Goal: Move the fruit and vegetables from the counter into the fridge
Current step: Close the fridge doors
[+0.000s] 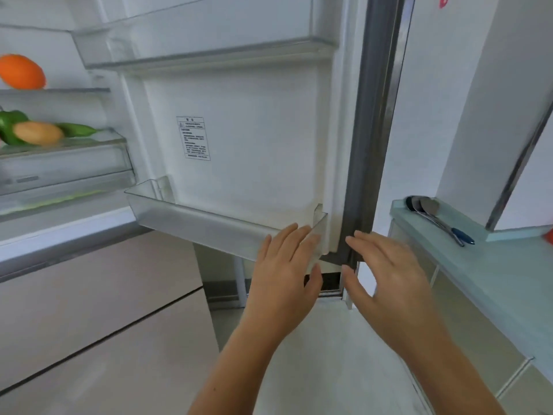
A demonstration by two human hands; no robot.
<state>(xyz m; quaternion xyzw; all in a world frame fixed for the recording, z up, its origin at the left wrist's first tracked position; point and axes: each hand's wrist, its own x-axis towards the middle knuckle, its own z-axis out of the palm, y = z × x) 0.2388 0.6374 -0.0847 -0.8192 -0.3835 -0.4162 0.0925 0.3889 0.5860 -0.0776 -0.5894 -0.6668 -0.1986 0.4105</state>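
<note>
The fridge door (254,139) stands open in front of me, its inner side facing me. An orange fruit (21,71) lies on an upper fridge shelf at far left. One shelf lower rest a green pepper (9,121), a potato (37,133) and a long green chilli (79,129). My left hand (284,268) is open, fingers spread, against the right end of the clear lower door bin (194,223). My right hand (386,274) is open beside the door's dark outer edge (371,145). Neither hand holds anything.
A pale glass-topped counter (493,265) runs along the right, with a ladle and a spatula (437,220) lying on it. A red-orange thing (549,236) shows at the right frame edge. Beige lower fridge drawers (89,310) fill the lower left.
</note>
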